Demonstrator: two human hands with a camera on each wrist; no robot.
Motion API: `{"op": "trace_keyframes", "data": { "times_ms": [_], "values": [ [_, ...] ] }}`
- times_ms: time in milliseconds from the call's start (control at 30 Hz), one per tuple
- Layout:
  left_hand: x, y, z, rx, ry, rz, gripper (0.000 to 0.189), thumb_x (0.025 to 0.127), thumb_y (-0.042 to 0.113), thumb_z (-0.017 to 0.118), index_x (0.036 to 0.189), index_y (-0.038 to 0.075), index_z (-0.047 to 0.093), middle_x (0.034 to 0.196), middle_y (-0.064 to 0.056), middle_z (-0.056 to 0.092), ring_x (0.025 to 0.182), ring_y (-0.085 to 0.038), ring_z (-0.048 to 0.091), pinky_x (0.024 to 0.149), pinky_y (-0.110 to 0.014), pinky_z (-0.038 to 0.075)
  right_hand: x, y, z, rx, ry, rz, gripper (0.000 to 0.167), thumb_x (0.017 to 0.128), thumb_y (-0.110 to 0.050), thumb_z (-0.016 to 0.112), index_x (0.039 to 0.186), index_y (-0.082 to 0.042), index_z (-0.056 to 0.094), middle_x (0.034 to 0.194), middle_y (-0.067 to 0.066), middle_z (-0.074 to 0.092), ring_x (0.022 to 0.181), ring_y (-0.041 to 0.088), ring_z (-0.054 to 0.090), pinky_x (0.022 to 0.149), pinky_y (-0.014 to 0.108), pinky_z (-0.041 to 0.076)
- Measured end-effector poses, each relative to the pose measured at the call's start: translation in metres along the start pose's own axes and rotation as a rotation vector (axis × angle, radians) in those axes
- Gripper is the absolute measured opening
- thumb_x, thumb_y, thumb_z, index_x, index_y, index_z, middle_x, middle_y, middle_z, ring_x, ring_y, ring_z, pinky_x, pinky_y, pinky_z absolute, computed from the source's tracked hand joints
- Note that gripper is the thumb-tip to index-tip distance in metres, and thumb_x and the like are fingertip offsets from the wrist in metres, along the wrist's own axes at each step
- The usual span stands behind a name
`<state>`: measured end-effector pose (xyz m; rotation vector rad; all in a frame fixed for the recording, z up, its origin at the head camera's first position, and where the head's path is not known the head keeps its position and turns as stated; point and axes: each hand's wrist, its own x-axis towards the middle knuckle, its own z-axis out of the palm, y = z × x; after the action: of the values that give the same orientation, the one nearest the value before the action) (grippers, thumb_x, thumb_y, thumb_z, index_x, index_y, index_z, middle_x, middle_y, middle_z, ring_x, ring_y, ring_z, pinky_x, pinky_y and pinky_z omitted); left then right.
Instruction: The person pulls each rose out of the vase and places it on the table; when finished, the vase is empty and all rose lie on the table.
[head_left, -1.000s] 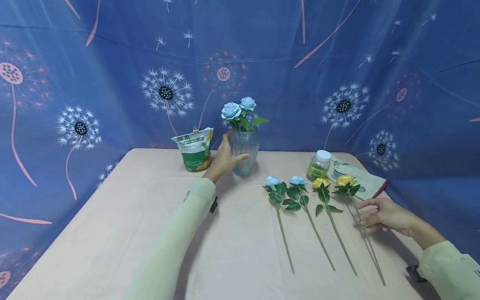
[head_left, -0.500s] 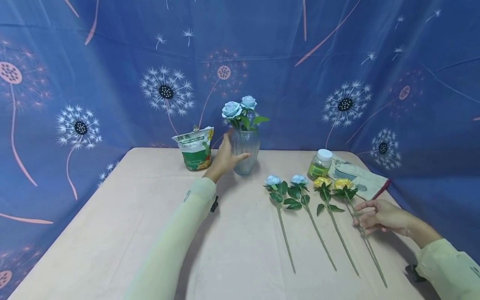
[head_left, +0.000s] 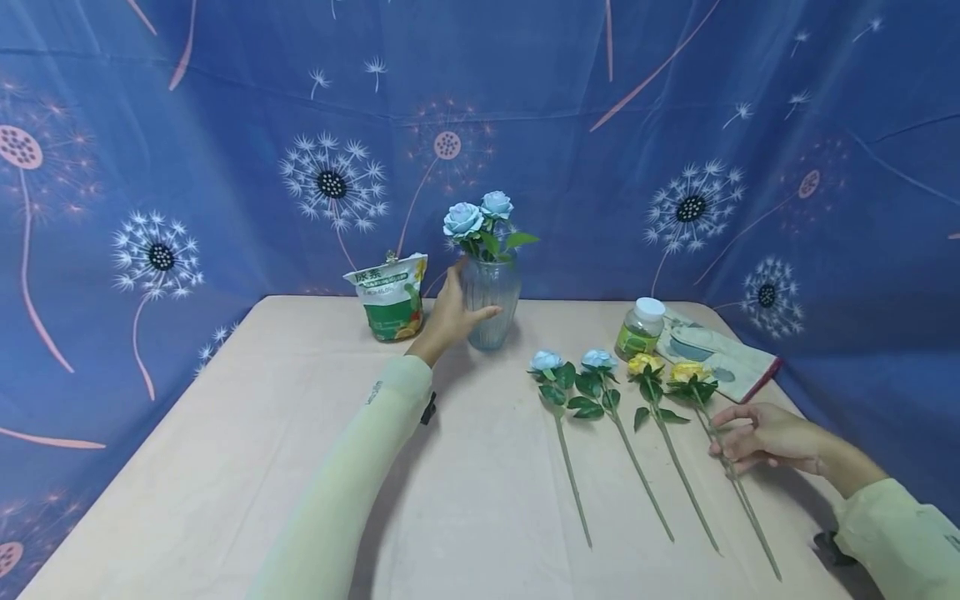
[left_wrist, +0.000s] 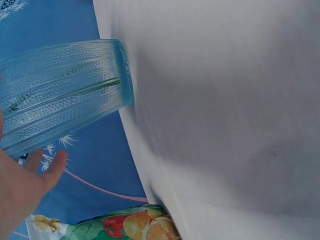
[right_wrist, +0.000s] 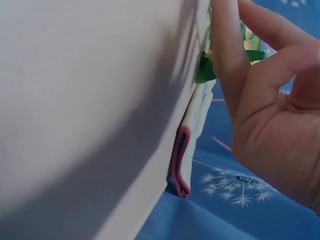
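My left hand (head_left: pixel 452 315) holds the ribbed clear glass vase (head_left: pixel 492 308) at the back of the table, thumb across its front. Two blue roses (head_left: pixel 462 220) stand in the vase, and a green stem shows through the glass in the left wrist view. At the right, my right hand (head_left: pixel 768 437) pinches the stem of the rightmost yellow rose (head_left: pixel 691 372). Beside it lie another yellow rose (head_left: pixel 646 364) and two blue roses (head_left: pixel 598 359), stems toward me. The right wrist view shows the right hand (right_wrist: pixel 272 95) with its fingertips cut off.
A green and white pouch (head_left: pixel 393 312) with a clip on top stands left of the vase. Behind the yellow roses are a white-lidded jar (head_left: pixel 639 329) and folded cloth with a red edge (head_left: pixel 720 358). A blue dandelion-print curtain (head_left: pixel 555 150) hangs behind the pale table (head_left: pixel 300 467).
The pinched yellow rose has shifted slightly: its bloom has come a little nearer and its stem end has moved right. The left hand stays on the vase.
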<state>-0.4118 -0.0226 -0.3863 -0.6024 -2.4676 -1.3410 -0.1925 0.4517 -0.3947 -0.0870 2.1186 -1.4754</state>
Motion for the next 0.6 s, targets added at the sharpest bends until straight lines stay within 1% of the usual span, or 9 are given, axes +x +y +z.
{"op": "trace_keyframes", "data": {
  "times_ms": [67, 300, 600],
  "values": [
    [0.0000, 0.0003, 0.0003, 0.004, -0.001, -0.004, 0.114, 0.076, 0.056, 0.079, 0.158, 0.019, 0.009, 0.163, -0.007, 0.021, 0.147, -0.027, 0.027, 0.116, -0.045, 0.029, 0.0004, 0.0016, 0.0015, -0.001, 0.003, 0.019, 0.055, 0.090, 0.001, 0.062, 0.132, 0.020, 0.031, 0.108, 0.016, 0.072, 0.081, 0.034, 0.073, 0.044, 0.014, 0.042],
    [-0.0008, -0.0011, 0.0003, 0.002, -0.001, -0.004, 0.114, 0.076, 0.055, 0.079, 0.158, 0.019, 0.009, 0.163, -0.008, 0.021, 0.147, -0.027, 0.026, 0.116, -0.045, 0.029, 0.0005, 0.0029, 0.0036, -0.023, 0.064, 0.066, 0.053, 0.090, -0.001, 0.062, 0.131, 0.018, 0.033, 0.107, 0.011, 0.073, 0.078, 0.029, 0.074, 0.043, 0.016, 0.044],
    [-0.0018, -0.0009, 0.0001, -0.008, 0.001, 0.003, 0.114, 0.077, 0.055, 0.079, 0.159, 0.019, 0.009, 0.163, -0.009, 0.021, 0.147, -0.029, 0.026, 0.116, -0.048, 0.029, 0.0016, 0.0011, 0.0035, -0.064, 0.114, 0.072, 0.058, 0.089, -0.001, 0.063, 0.133, 0.020, 0.031, 0.105, 0.009, 0.074, 0.077, 0.029, 0.074, 0.043, 0.018, 0.045]
  ]
}}
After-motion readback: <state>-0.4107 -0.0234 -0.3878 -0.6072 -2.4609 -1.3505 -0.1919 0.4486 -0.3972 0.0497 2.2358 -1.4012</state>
